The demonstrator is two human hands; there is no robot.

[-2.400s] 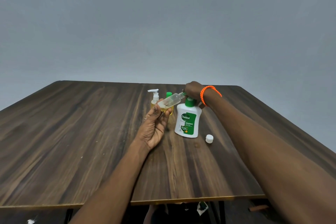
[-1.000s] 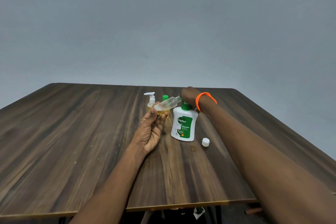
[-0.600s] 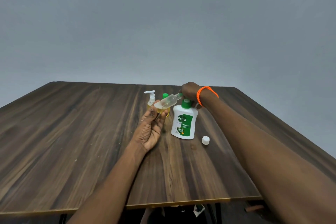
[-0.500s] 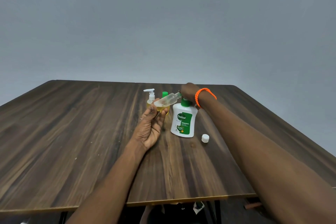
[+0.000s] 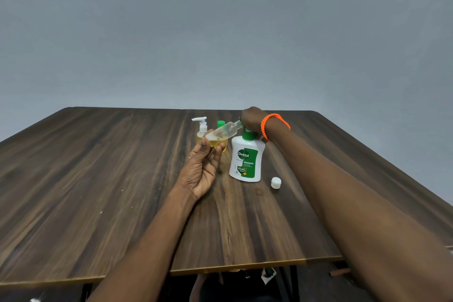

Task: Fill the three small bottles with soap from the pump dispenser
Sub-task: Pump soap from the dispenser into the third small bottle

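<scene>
Pinched in the left hand, clear plastic bottle tilts.

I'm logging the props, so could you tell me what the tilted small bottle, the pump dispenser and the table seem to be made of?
Small bottle: probably clear, glossy plastic, since yellow liquid shows through its wall.
Pump dispenser: opaque white plastic, smooth with a slight sheen, under a green printed label.
Table: dark wood-grain top, matte; the streaked pattern could be laminate rather than solid wood.
</scene>
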